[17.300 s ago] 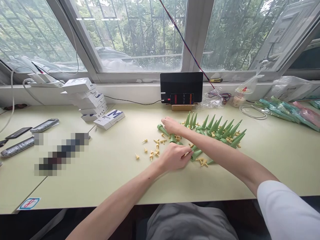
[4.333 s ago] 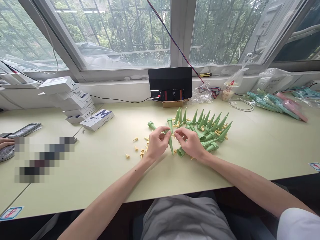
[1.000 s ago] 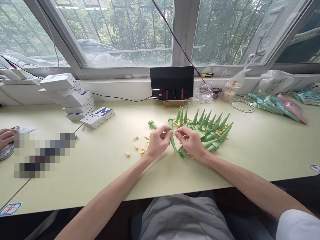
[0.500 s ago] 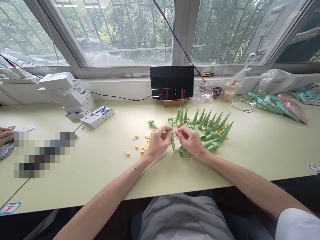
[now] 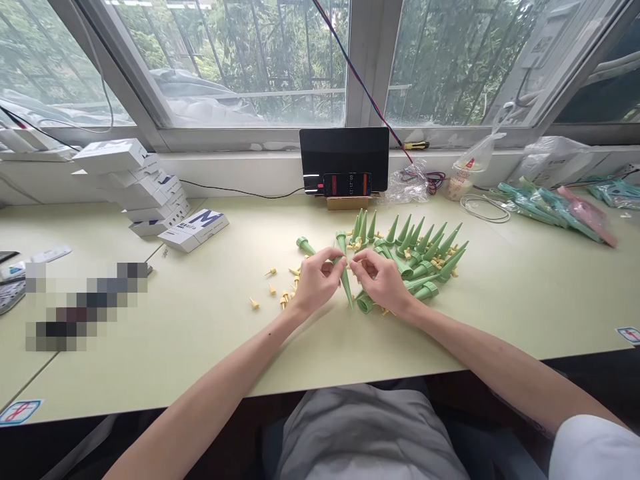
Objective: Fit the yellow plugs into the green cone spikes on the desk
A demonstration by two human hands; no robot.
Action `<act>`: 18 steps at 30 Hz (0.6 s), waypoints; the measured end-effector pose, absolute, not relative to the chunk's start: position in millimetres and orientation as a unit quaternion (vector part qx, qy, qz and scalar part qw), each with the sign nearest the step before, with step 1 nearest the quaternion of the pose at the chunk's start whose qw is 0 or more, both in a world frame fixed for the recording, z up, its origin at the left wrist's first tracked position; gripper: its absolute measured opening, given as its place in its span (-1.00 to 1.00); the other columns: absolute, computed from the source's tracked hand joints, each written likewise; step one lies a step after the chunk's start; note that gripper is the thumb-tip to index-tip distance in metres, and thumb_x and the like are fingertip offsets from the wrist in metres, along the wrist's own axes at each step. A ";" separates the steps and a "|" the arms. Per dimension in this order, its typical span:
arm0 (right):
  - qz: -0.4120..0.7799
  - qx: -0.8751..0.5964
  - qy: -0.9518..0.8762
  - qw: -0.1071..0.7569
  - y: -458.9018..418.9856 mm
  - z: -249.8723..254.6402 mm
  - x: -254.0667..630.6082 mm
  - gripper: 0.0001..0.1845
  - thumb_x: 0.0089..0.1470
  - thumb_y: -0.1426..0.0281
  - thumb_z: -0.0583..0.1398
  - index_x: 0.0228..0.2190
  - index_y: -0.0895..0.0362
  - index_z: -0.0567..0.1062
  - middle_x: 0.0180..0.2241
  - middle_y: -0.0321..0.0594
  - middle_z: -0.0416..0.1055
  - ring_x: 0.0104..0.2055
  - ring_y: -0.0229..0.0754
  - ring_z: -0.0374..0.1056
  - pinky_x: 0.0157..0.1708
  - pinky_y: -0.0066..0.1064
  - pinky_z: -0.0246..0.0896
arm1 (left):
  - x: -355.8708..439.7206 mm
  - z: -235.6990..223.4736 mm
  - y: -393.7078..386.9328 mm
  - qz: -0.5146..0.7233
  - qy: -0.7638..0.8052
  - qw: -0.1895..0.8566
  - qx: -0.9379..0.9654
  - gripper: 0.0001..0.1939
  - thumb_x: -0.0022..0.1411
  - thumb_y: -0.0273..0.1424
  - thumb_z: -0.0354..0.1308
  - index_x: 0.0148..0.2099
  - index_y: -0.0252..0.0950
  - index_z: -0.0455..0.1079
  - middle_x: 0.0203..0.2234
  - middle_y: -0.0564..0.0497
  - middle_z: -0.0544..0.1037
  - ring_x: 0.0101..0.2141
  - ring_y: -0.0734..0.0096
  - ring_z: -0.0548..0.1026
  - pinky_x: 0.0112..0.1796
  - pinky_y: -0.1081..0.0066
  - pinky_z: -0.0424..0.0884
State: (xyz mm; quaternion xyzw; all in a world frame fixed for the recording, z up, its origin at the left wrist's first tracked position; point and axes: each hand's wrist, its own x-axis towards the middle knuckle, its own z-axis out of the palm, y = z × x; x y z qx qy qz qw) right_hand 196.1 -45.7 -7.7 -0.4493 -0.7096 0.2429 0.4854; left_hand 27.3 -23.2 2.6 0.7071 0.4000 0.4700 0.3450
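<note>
Closely facing | left hand [image 5: 319, 280]: fingers gripping green cone [image 5: 347, 292] | right hand [image 5: 384, 280]: fingers curled, grip unclear

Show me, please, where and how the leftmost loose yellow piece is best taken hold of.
Probably by its wider head, coming from above and pinching across the sides. This yellow piece lies on the table apart from the others, with room around it, and its thin stem likely gives less to hold.

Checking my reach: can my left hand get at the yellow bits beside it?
Probably yes: the yellow bits lie close beside the left hand, nothing visible between, though it holds a green cone.
</note>
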 end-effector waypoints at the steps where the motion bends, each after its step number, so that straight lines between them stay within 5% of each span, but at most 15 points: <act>1: 0.242 -0.448 -0.711 0.486 -45.7 -7.8 196.1 -0.70 0.28 0.11 0.14 -0.29 0.10 0.41 -0.59 -0.39 0.23 -0.57 -0.28 0.17 -0.53 -0.44 0.06 | 27.3 2.6 -23.0 0.471 0.400 0.344 0.707 -0.84 0.27 -0.29 0.17 -0.23 -0.28 0.43 -0.56 0.09 0.45 -0.64 0.55 0.38 -0.61 0.51 0.28; 18: 0.302 -0.462 -0.679 0.485 -47.0 -5.7 195.9 -0.57 0.25 -0.01 0.14 -0.43 0.08 0.36 -0.64 -0.37 0.28 -0.63 -0.27 0.18 -0.59 -0.42 0.11 | 25.9 0.4 -22.2 0.474 0.382 0.319 0.726 -0.85 0.28 -0.31 0.15 -0.22 -0.28 0.43 -0.54 0.07 0.47 -0.64 0.54 0.39 -0.60 0.50 0.31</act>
